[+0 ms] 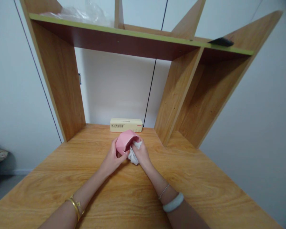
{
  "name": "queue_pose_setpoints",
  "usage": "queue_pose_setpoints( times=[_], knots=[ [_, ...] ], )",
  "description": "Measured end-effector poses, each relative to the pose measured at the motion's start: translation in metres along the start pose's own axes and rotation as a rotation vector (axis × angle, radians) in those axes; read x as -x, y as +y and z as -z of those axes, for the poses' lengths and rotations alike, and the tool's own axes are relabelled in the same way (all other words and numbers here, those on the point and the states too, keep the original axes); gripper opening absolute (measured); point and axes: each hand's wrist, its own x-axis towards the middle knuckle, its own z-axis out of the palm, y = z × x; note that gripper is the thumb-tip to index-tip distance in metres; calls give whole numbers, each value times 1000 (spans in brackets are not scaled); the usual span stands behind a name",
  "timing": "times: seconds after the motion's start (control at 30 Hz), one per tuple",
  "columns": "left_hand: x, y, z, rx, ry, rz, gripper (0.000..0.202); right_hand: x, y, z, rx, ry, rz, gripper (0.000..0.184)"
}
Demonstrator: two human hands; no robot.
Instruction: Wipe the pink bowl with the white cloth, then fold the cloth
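Note:
A pink faceted bowl-like container is held tilted above the desk, its opening facing right and toward me. My left hand grips it from the left, with the thumb at the lower rim. My right hand reaches to the opening with a white cloth bunched in its fingers. Part of the cloth hangs below the rim. The fingertips of my right hand are hidden by the cloth and the container.
A cream box with printed lettering stands behind the container on the wooden desk. Wooden shelving rises around the back, with a green-edged shelf overhead. Up there lie clear plastic wrap and a dark flat object.

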Motion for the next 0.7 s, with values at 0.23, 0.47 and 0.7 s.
queue_pose_setpoints(
  times=[0.23, 0.47, 0.7],
  knots=[
    [-2, 2, 9, -258, 28, 60, 61, 5, -22, 18, 562, 14, 32, 59],
    [0, 5, 13, -339, -64, 31, 59, 2, -16, 21, 545, -56, 15, 64],
    [-1, 5, 7, -32, -8, 90, 75, 0, 0, 9, 255, 2, -16, 50]
  ],
)
